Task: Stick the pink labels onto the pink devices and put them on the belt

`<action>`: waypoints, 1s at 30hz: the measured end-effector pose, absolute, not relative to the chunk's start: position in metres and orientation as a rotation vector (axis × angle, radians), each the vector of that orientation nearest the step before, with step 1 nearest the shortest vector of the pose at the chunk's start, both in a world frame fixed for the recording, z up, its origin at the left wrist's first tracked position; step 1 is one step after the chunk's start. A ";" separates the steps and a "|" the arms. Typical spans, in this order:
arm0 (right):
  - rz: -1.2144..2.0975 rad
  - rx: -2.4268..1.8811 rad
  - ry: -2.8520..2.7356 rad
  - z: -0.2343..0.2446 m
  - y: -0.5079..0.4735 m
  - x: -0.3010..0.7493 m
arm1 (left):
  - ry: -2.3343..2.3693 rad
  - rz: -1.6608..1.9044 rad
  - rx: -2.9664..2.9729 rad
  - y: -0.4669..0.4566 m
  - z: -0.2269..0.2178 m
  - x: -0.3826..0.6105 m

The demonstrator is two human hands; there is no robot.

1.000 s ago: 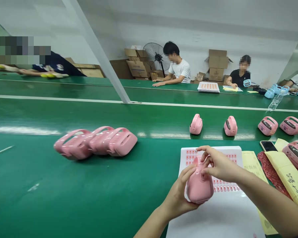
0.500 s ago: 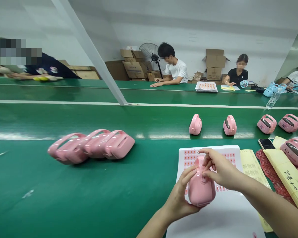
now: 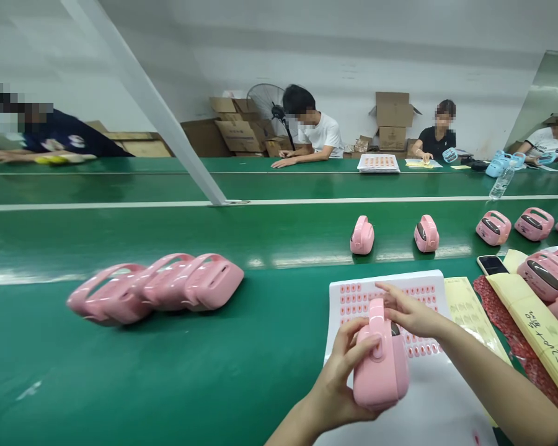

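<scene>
A small pink device with a carrying handle (image 3: 381, 378) is held up over the white sticker sheet, its end facing me and a bit of its dark window showing on the right. My left hand (image 3: 339, 378) is closed around its left side and underside, thumb near the round handle joint. At the handle's top right is my right hand (image 3: 411, 313), thumb and fingers bent in against it, index finger stretched out. The handle hides some of those fingertips. Beneath lies the sheet of small red-and-pink stickers (image 3: 351, 298), with white paper (image 3: 423, 402) nearer me.
Several pink devices (image 3: 214, 282) lean in a row at left; others (image 3: 493, 228) stand along the back and at right (image 3: 544, 275). Right of the sheet are yellow paper (image 3: 462, 303), a phone (image 3: 491, 265) and red bubble wrap (image 3: 506, 328). Co-workers (image 3: 318, 133) sit opposite.
The device has turned, so its dark window edge now shows on the right. My right fingers have moved from its end face up to the handle. The view has shifted slightly right.
</scene>
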State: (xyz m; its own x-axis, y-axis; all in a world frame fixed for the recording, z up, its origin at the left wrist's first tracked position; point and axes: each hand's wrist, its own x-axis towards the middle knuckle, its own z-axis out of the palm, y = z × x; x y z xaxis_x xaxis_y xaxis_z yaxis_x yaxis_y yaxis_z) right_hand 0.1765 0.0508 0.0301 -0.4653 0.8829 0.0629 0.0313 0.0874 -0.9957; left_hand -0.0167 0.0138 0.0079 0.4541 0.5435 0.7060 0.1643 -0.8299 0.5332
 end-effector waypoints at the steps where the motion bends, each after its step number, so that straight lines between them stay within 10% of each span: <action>1: 1.539 -0.951 -1.588 0.023 0.055 0.176 | 0.592 1.321 2.322 0.013 0.011 -0.015; 17: 1.371 -1.250 -1.449 0.014 0.035 0.200 | 0.419 0.952 2.395 0.012 0.025 0.002; 26: -0.005 -2.068 -1.122 0.097 0.063 0.358 | 0.663 0.833 2.581 0.025 -0.043 0.003; 30: -0.071 -2.266 -1.012 0.100 0.132 0.375 | 0.657 0.810 2.686 0.035 -0.066 0.004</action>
